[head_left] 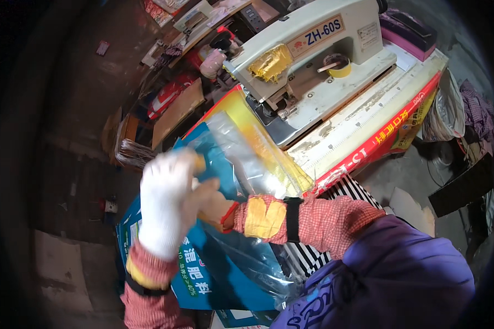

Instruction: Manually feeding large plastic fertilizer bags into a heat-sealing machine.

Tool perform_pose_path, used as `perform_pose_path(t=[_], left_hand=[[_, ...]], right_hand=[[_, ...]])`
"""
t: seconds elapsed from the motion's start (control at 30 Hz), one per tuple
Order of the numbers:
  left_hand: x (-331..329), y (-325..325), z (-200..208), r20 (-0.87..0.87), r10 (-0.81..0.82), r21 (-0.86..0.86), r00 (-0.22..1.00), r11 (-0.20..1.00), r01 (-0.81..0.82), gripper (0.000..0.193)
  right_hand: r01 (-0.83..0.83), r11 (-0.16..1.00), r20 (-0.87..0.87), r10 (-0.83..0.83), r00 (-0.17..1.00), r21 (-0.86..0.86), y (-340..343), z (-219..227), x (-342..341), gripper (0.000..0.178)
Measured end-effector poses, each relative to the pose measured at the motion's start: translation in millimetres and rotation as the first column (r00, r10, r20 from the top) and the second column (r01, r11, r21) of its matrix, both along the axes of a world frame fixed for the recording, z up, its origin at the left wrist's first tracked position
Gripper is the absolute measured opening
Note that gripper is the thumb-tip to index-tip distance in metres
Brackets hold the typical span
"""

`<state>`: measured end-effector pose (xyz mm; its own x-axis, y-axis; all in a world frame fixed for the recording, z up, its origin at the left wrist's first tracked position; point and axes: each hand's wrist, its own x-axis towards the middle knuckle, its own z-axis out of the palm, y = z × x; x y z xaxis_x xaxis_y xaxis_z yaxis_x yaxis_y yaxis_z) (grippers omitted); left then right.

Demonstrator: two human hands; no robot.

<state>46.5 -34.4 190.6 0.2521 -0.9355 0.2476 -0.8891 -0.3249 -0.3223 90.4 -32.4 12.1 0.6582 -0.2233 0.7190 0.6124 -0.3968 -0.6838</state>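
My left hand [167, 203], in a white glove, is raised over a blue woven sack [214, 274] that has a clear plastic liner [241, 159]. Its fingers are bunched near the sack's upper edge. My right hand [211, 205] is bare, with a red checked sleeve and a yellow patch at the wrist. It sits right beside the left hand, pinching the sack and liner. The sack lies across the front of a white sewing machine [307, 49], with a yellow strip [269, 148] along its edge.
A roll of yellow tape [339, 66] rests on the machine bed. The work table [368, 120] carries a red printed strip along its front edge. Bags and cloth [450, 109] hang at the right. Boards, a broom [134, 153] and clutter lie on the dark floor at left.
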Motion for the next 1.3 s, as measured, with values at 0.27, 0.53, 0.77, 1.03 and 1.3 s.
perform_pose_path(t=[0.27,0.53,0.77,1.03,1.3], left_hand=[[67.9,-49.1,-52.6,0.258,-0.025,0.45,0.966,0.887,-0.097,0.008],[72.7,6.4,-45.9,-0.02,0.44,0.199,0.898,0.882,-0.428,0.009],[79.2,-3.6,-26.8,0.414,0.642,0.226,0.645,0.615,-0.756,0.022],[128.2,-71.4,21.6,0.892,0.052,0.106,0.449,0.941,-0.32,0.013],[118.3,-140.0,20.5,0.615,0.419,0.138,0.667,0.776,-0.615,0.016]], right_hand=[[-0.654,0.737,-0.616,0.599,0.512,0.173,-44.4,39.8,-59.3,0.069],[-0.752,0.588,-0.557,0.747,0.364,0.297,-43.2,-11.0,-55.6,0.081],[-0.618,0.669,-0.449,0.74,0.501,0.412,-43.1,-22.5,-47.9,0.072],[-0.319,0.873,-0.913,-0.274,0.302,-0.368,78.9,-99.1,-68.4,0.047],[-0.088,0.718,-0.722,-0.691,0.033,-0.691,-26.1,-55.2,-163.4,0.031]])
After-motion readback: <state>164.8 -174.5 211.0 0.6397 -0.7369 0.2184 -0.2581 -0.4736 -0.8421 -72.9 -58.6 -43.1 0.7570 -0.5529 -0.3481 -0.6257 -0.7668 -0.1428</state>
